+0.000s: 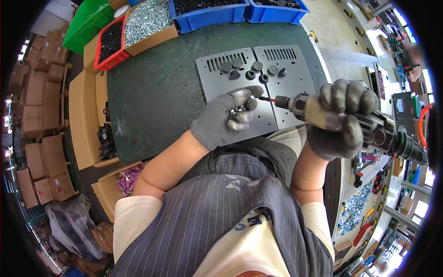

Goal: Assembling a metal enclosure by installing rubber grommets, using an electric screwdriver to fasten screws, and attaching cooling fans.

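Note:
My right hand [344,117], in a grey glove, is wrapped round a power screwdriver [318,114] held sideways, its bit pointing left. My left hand [221,115], also gloved, is curled around several small silver screws [236,111]. Its thumb and forefinger pinch together at the tip of the bit [265,98]; what sits right at the tip is too small to make out. Beneath both hands lie two flat grey metal panels side by side, the left panel [214,83] and the right panel [300,87], each with a row of slots. Several round black caps [250,75] rest on them.
Along the table's far edge stand a blue bin [210,19] of dark parts, another blue bin [277,15], a cardboard box of silver screws [150,41], a red bin [113,59] and a green bin [85,27]. An open carton [85,120] borders the dark green table [152,92] at left.

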`<control>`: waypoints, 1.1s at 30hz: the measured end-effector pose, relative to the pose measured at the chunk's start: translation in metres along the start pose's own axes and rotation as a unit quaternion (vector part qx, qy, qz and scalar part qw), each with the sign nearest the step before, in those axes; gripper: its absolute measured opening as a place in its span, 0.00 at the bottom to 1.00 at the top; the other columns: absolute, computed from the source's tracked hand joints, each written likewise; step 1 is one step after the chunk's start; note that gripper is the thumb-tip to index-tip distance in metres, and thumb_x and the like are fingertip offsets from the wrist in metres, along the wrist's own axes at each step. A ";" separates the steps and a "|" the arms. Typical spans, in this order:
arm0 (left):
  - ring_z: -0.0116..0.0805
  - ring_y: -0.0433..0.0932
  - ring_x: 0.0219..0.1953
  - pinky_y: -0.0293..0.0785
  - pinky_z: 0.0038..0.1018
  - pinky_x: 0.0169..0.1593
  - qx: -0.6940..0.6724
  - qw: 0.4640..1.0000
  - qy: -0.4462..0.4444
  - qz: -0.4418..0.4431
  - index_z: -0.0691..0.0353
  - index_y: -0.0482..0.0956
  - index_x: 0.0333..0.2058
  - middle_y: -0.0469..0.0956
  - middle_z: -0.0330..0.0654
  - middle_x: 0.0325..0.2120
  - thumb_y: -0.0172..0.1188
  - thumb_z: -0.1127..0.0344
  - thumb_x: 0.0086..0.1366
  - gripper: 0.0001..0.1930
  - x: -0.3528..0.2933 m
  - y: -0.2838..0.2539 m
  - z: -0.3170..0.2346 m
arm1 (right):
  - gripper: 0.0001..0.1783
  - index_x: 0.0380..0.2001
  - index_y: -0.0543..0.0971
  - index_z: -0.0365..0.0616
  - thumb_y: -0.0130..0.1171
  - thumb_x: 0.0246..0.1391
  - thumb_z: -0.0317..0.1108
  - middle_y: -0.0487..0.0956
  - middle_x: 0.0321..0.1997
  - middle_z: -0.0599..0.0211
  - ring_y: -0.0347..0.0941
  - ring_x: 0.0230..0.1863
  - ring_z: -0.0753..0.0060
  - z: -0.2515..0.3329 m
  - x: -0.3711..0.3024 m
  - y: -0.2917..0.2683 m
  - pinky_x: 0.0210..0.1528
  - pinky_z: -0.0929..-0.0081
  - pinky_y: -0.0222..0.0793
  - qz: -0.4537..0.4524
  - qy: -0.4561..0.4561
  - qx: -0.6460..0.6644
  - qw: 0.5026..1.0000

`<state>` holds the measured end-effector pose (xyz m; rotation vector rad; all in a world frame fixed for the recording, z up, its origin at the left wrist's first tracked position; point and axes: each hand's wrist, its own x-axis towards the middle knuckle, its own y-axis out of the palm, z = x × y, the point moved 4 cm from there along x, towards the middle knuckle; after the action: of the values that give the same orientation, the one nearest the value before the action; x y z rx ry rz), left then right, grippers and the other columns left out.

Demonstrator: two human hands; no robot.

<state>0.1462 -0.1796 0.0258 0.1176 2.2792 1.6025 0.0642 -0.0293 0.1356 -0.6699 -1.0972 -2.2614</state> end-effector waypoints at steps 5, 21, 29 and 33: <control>0.19 0.62 0.20 0.58 0.11 0.17 0.011 1.000 -0.012 -0.011 0.67 0.64 0.48 0.71 0.38 0.28 0.46 0.67 0.65 0.15 0.003 -0.004 0.008 | 0.14 0.29 0.63 0.52 0.54 0.37 0.26 0.57 0.25 0.77 0.56 0.27 0.81 0.004 0.002 -0.001 0.31 0.80 0.53 -0.044 0.022 0.035 0.998; 0.19 0.62 0.19 0.58 0.14 0.18 0.350 0.924 0.068 -0.136 0.65 0.72 0.46 0.75 0.39 0.28 0.49 0.64 0.63 0.15 0.001 -0.025 -0.046 | 0.24 0.47 0.67 0.40 0.53 0.42 0.29 0.67 0.36 0.63 0.63 0.38 0.68 -0.010 -0.002 -0.044 0.42 0.69 0.62 -0.136 0.070 0.105 0.983; 0.29 0.78 0.32 0.72 0.26 0.38 0.778 0.572 0.153 -0.210 0.55 0.79 0.41 0.80 0.40 0.31 0.60 0.57 0.57 0.15 0.032 -0.039 -0.117 | 0.26 0.48 0.67 0.39 0.53 0.42 0.29 0.73 0.40 0.58 0.71 0.41 0.60 -0.042 0.001 -0.042 0.46 0.63 0.67 -0.155 0.126 0.044 0.979; 0.41 0.77 0.40 0.72 0.34 0.44 0.813 0.467 0.195 -0.289 0.54 0.77 0.44 0.79 0.44 0.38 0.58 0.50 0.56 0.21 0.047 -0.047 -0.136 | 0.25 0.48 0.68 0.38 0.52 0.42 0.29 0.73 0.40 0.57 0.72 0.41 0.60 -0.052 0.012 -0.031 0.45 0.63 0.69 -0.140 0.127 -0.005 0.982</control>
<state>0.0635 -0.3057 0.0114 -0.5475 2.6775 -1.3121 0.0253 -0.0580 0.0980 -0.2279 -1.1101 -2.5047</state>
